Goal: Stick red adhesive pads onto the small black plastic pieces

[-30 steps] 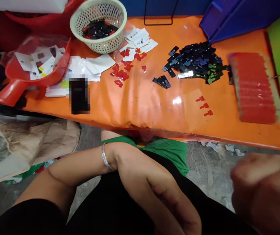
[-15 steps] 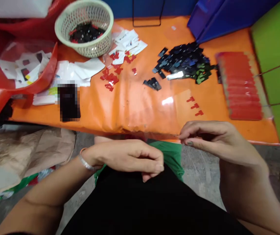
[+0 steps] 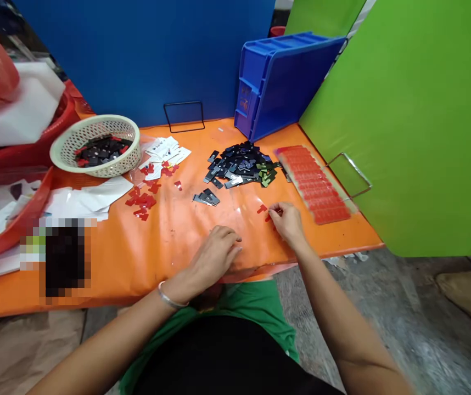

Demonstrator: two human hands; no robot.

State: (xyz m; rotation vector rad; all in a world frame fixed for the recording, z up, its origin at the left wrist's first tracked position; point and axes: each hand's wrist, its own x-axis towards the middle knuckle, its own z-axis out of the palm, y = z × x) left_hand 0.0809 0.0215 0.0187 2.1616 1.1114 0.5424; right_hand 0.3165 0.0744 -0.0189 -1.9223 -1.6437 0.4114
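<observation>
My left hand (image 3: 217, 252) hovers over the front of the orange table, fingers loosely bent and apart, holding nothing. Farther right, my right hand (image 3: 288, 224) pinches at a few small red T-shaped pieces (image 3: 262, 209) on the table; a bit of red shows between thumb and forefinger, and the fingertips partly hide the pieces. Beyond my left hand lies a small group of dark flat clips (image 3: 206, 197). A larger heap of dark clips (image 3: 241, 163), some green, spreads behind it. Right of my right hand is a flat pack of red pieces in rows (image 3: 315, 184).
Loose red pieces (image 3: 143, 202) and white paper cards (image 3: 164, 151) lie left of centre. A pale basket (image 3: 134, 159) holds black and red parts. Beside it is a red dustpan (image 3: 33, 211) with cards. A blue crate (image 3: 297, 82) and a green panel (image 3: 404, 126) bound the right.
Both hands have moved forward from my lap and the table edge to over the table. My right hand has come down on the red T-shaped pieces. The camera view has tilted up.
</observation>
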